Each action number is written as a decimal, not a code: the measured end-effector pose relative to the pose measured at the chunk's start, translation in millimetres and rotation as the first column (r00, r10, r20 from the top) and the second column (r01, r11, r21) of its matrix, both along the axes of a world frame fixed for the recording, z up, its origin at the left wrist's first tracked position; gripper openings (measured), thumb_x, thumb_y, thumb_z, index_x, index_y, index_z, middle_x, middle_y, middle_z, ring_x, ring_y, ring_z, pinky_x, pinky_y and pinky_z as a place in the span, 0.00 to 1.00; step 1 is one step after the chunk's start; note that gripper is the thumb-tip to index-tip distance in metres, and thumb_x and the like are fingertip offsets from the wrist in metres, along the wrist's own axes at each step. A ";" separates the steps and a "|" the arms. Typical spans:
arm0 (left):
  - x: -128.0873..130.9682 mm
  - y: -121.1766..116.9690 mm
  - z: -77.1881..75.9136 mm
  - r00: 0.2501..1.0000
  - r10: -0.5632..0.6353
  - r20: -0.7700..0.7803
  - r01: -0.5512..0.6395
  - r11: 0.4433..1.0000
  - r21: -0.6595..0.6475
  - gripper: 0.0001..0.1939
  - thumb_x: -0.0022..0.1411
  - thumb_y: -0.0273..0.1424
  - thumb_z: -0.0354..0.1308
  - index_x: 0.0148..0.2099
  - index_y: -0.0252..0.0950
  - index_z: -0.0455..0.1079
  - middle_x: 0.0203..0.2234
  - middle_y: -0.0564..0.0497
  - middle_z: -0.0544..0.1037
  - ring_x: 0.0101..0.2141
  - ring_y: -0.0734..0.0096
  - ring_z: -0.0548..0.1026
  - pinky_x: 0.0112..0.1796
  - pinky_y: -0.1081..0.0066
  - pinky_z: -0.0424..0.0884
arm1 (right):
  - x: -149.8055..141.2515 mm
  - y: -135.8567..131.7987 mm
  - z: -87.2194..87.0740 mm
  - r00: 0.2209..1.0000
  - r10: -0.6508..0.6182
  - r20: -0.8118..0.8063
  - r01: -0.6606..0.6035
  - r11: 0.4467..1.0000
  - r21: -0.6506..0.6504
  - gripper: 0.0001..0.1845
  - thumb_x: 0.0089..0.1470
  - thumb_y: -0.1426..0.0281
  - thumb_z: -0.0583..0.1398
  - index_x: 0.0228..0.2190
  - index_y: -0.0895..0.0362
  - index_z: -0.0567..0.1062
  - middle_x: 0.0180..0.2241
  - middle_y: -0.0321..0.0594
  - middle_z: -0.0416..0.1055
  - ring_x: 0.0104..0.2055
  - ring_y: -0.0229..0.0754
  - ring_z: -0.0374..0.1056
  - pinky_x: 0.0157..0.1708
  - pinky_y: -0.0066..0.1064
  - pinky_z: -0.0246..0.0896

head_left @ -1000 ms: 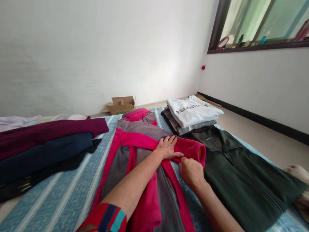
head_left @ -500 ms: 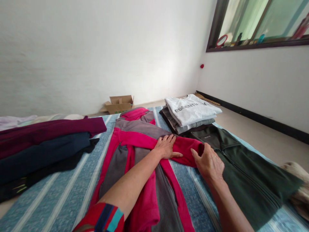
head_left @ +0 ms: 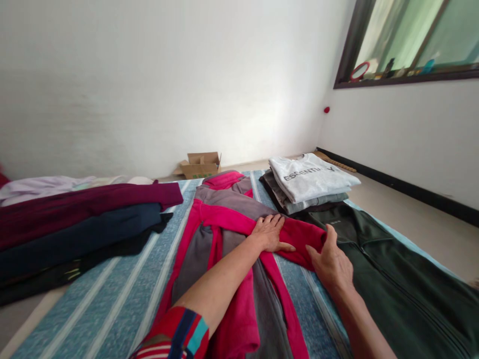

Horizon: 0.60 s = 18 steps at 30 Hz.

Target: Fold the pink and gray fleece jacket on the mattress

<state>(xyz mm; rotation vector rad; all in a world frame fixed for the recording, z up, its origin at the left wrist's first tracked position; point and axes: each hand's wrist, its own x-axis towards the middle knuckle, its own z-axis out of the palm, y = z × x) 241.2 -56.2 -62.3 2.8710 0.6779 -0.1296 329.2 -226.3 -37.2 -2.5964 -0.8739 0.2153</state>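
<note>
The pink and grey fleece jacket (head_left: 224, 234) lies spread flat, front up, along the middle of a blue mat with pale stripes (head_left: 112, 299), its collar toward the far wall and one pink sleeve (head_left: 262, 227) folded across the chest toward the right. The left hand (head_left: 270, 233) lies palm down on that sleeve with fingers straight and spread, pressing it flat against the jacket and gripping nothing. The right hand (head_left: 331, 259) rests at the sleeve's cuff end, open, thumb raised against the pink cloth and fingers laid over the edge where the sleeve meets a dark green zip-up jacket (head_left: 392, 279); whether it pinches the cuff cannot be told. That green jacket lies flat just to the right of the pink one, touching it. Beyond it, near the far right corner of the mat, sits a stack of folded shirts (head_left: 310, 182) topped by a white shirt with dark lettering. On the left of the mat lie a maroon garment (head_left: 86, 204), a navy garment (head_left: 82, 234) and a black one, overlapping. A small open cardboard box (head_left: 201, 164) stands on the floor by the white wall.
</note>
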 end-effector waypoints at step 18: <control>-9.0 -2.9 8.0 0.995 0.021 0.093 -0.003 0.984 -0.180 0.57 0.42 0.63 0.52 0.66 0.36 0.43 0.65 0.40 0.46 0.62 0.46 0.47 0.57 0.47 0.45 | 17.6 2.9 -23.7 0.974 0.003 -0.225 0.093 0.906 0.414 0.26 0.44 0.53 0.57 0.41 0.57 0.73 0.33 0.43 0.76 0.36 0.51 0.72 0.33 0.35 0.63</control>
